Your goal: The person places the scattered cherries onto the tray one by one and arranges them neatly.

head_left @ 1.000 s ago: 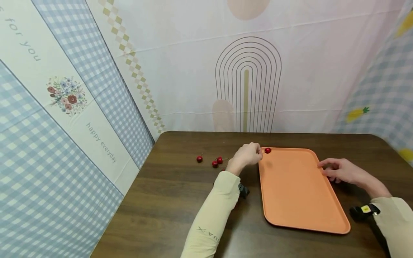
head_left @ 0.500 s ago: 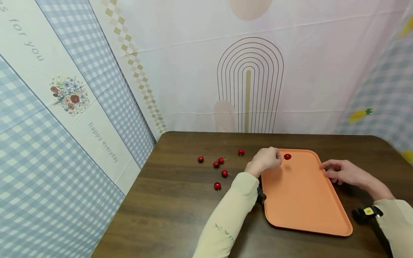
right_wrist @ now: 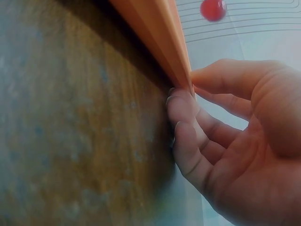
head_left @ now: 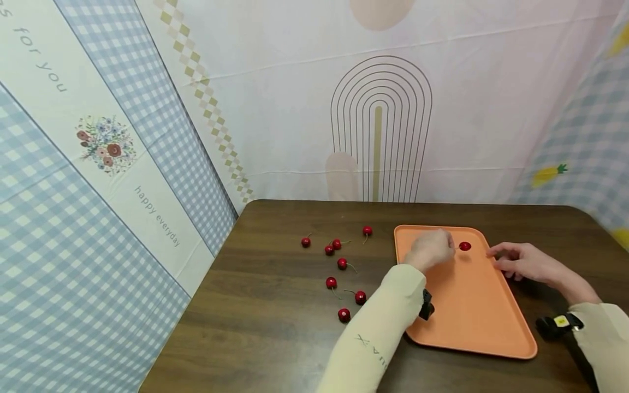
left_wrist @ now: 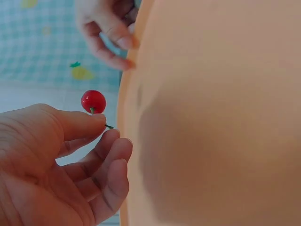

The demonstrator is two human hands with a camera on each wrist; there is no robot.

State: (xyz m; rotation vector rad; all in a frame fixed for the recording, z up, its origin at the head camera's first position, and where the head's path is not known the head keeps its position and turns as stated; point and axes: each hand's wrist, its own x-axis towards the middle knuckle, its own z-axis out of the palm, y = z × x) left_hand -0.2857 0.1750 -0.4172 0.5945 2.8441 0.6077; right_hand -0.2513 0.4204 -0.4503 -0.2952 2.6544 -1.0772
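Observation:
My left hand [head_left: 431, 250] is over the orange tray [head_left: 472, 311], pinching a red cherry [head_left: 464, 246] by its thin stem. In the left wrist view the cherry [left_wrist: 93, 102] sticks out past the thumb and index finger, and the stem's end pokes out between the fingertips. At the tray's right rim is my right hand [head_left: 526, 266]. The right wrist view shows that hand [right_wrist: 249, 132] pinching the tray's edge [right_wrist: 157, 33], thumb on the inner side and curled fingers on the outer side. A shadow of the left hand falls on the tray floor.
Several stemmed cherries lie scattered on the dark wooden table [head_left: 255, 305] left of the tray, among them one cherry [head_left: 367, 231] at the back and one [head_left: 344, 315] near the left sleeve [head_left: 378, 327]. A patterned cloth [head_left: 285, 109] hangs behind the table.
My left hand has moved right, from the tray's left rim to well over the tray, carrying the cherry by its stem. The right hand stays at the right rim.

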